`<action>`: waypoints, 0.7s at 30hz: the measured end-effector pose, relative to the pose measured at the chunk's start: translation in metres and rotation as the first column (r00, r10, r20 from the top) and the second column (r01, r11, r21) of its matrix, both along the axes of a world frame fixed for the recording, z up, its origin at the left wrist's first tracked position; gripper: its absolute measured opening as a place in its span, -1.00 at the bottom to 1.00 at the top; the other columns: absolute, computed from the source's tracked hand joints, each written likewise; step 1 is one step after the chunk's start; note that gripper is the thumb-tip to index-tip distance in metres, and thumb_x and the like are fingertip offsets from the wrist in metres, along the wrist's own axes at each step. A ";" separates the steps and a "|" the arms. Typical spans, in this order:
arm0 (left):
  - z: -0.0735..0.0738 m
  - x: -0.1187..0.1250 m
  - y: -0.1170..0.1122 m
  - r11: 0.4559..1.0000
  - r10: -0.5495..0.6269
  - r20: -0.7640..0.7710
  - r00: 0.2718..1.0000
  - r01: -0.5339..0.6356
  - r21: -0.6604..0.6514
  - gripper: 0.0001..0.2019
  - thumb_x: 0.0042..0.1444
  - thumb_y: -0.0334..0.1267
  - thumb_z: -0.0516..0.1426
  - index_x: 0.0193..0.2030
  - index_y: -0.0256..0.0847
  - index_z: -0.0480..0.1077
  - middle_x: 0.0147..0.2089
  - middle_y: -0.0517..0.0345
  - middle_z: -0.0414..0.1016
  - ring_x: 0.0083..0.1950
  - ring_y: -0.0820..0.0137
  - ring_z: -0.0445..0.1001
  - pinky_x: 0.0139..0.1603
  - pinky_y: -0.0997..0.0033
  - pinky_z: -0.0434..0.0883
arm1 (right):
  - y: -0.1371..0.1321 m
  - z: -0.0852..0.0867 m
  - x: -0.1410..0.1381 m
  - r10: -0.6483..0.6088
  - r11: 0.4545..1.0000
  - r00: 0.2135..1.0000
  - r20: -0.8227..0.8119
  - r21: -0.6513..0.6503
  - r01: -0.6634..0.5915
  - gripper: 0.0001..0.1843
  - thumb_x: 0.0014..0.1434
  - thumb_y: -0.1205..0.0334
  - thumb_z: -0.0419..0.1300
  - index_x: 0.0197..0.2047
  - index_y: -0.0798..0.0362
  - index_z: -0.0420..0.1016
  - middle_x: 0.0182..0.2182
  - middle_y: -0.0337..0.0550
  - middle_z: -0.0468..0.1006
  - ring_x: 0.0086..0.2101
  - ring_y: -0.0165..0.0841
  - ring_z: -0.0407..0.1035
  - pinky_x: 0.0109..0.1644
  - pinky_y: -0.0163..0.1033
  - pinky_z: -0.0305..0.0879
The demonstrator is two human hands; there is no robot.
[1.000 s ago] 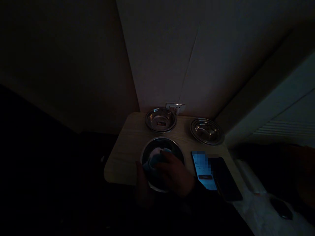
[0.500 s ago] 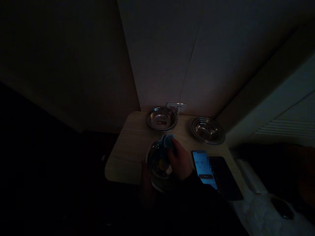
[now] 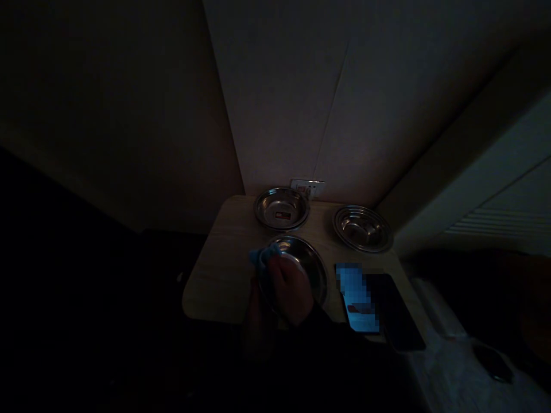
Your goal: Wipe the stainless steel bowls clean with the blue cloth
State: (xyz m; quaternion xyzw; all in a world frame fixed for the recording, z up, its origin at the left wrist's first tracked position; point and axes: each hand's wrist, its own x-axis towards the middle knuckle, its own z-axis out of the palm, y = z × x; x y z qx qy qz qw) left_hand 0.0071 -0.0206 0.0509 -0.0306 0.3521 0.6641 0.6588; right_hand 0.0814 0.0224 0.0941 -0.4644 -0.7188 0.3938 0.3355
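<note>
A shiny metal bowl [image 3: 312, 264] is held above the near part of the small table, its inside facing up and toward me. At its left edge, my left hand [image 3: 257, 315] is closed on the rim, very dark, with its fingers partly hidden. My right hand [image 3: 293, 291] reaches over the bowl, its fingers wrapped round a blue cloth [image 3: 264, 255]. That cloth lies against the bowl's upper left rim. Hand and sleeve cover much of the bowl's lower left side.
Another metal bowl [image 3: 282, 209] with a label inside stands at the back of the table [image 3: 210, 275], below a wall socket [image 3: 307, 186]. Stacked metal bowls [image 3: 363, 229] sit at the back right. A lit phone [image 3: 359, 315] and a dark flat device [image 3: 398, 315] lie at the right.
My right hand has moved left with the blue cloth, from the bowl's upper right rim to its upper left. The bowl has turned and shifted right, showing more of its inside.
</note>
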 end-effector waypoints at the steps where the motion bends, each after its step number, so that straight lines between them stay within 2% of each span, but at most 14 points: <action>1: 0.002 -0.001 0.000 1.000 0.010 0.004 1.000 -0.010 -0.015 -0.63 0.20 -0.08 -0.10 -0.09 -0.18 0.44 -0.09 -0.01 0.51 0.24 0.28 0.22 0.22 0.26 0.17 | -0.001 -0.001 0.001 0.036 0.999 0.999 0.018 0.001 -0.036 -0.68 0.26 0.24 -0.07 -0.30 0.08 0.50 -0.33 -0.10 0.57 -0.29 -0.32 0.43 -0.16 -0.24 0.30; 3: 0.009 -0.003 -0.001 0.999 -0.003 0.053 0.999 0.005 -0.042 -0.63 0.18 -0.07 -0.07 -0.24 -0.24 0.48 -0.18 -0.01 0.53 0.16 0.26 0.32 0.21 0.27 0.19 | -0.007 -0.003 0.004 0.151 0.988 0.987 0.051 0.004 -0.151 -0.78 0.20 0.26 0.04 -0.34 0.05 0.51 -0.34 -0.14 0.57 -0.29 -0.33 0.44 -0.17 -0.26 0.30; 5: 0.016 -0.003 -0.004 0.996 -0.051 0.138 0.989 0.061 -0.067 -0.54 0.16 0.01 -0.06 -0.31 -0.33 0.49 -0.23 -0.06 0.54 0.07 0.21 0.40 0.20 0.23 0.20 | -0.013 -0.005 0.008 0.225 0.974 0.970 0.091 -0.010 -0.225 -0.85 0.15 0.27 0.11 -0.29 0.03 0.51 -0.29 -0.16 0.57 -0.24 -0.31 0.44 -0.15 -0.25 0.30; 7: 0.019 -0.001 -0.006 0.997 -0.035 0.241 0.970 0.049 -0.052 -0.50 0.16 0.05 -0.09 -0.32 -0.31 0.50 -0.28 -0.04 0.56 -0.02 0.23 0.46 0.18 0.25 0.22 | -0.016 -0.006 0.009 0.188 0.982 0.977 0.100 -0.038 -0.185 -0.81 0.12 0.24 0.14 -0.17 0.03 0.48 -0.23 -0.14 0.56 -0.22 -0.29 0.44 -0.13 -0.23 0.30; 9: 0.016 0.000 -0.007 0.999 0.031 0.277 0.960 -0.025 -0.025 -0.55 0.19 0.00 -0.11 -0.32 -0.21 0.51 -0.30 0.07 0.57 -0.09 0.32 0.49 0.17 0.32 0.22 | -0.017 -0.005 0.006 0.106 0.993 0.991 0.083 -0.052 -0.102 -0.72 0.12 0.22 0.14 -0.08 0.04 0.43 -0.22 -0.12 0.56 -0.23 -0.30 0.44 -0.15 -0.24 0.31; 11: 0.009 -0.003 -0.007 0.997 0.067 0.225 0.972 -0.059 -0.042 -0.61 0.20 -0.04 -0.10 -0.29 -0.15 0.51 -0.31 0.14 0.58 -0.14 0.37 0.51 0.14 0.36 0.25 | -0.017 -0.004 0.003 0.111 0.994 0.987 0.113 -0.014 -0.110 -0.72 0.14 0.23 0.11 -0.05 0.04 0.40 -0.21 -0.12 0.55 -0.24 -0.32 0.44 -0.15 -0.25 0.31; 13: 0.002 -0.009 -0.007 0.995 0.062 0.149 0.987 -0.049 -0.090 -0.65 0.18 -0.06 -0.05 -0.24 -0.17 0.50 -0.37 0.15 0.57 -0.18 0.36 0.52 0.09 0.36 0.31 | -0.021 -0.003 0.004 0.205 0.977 0.950 0.236 0.014 -0.215 -0.75 0.14 0.25 0.10 -0.09 0.02 0.41 -0.20 -0.13 0.55 -0.23 -0.30 0.43 -0.17 -0.26 0.31; 15: -0.001 -0.017 -0.007 0.993 0.046 0.098 0.994 -0.034 -0.114 -0.68 0.16 -0.10 -0.01 -0.20 -0.20 0.49 -0.43 0.15 0.55 -0.20 0.33 0.53 0.05 0.34 0.35 | -0.026 -0.002 0.012 0.319 0.939 0.870 0.375 -0.003 -0.343 -0.77 0.12 0.26 0.11 -0.12 0.00 0.42 -0.18 -0.12 0.54 -0.21 -0.27 0.43 -0.19 -0.25 0.31; 18: 0.003 -0.021 -0.007 0.996 0.020 0.065 0.998 -0.015 -0.086 -0.71 0.17 -0.15 0.00 -0.12 -0.18 0.48 -0.39 0.17 0.57 -0.15 0.32 0.52 0.04 0.33 0.36 | -0.031 -0.003 0.031 0.455 0.866 0.769 0.450 -0.022 -0.499 -0.72 0.11 0.28 0.12 -0.06 -0.03 0.40 -0.09 -0.13 0.52 -0.11 -0.24 0.41 -0.11 -0.22 0.31; 21: 0.010 -0.015 -0.006 0.994 -0.046 0.093 0.995 0.055 -0.094 -0.68 0.15 -0.10 0.02 -0.12 -0.21 0.48 -0.35 0.13 0.57 -0.10 0.28 0.51 0.06 0.29 0.35 | -0.032 -0.009 0.042 0.501 0.831 0.764 0.406 0.022 -0.556 -0.64 0.13 0.33 0.10 0.02 -0.02 0.35 -0.03 -0.14 0.49 -0.04 -0.29 0.36 0.01 -0.23 0.27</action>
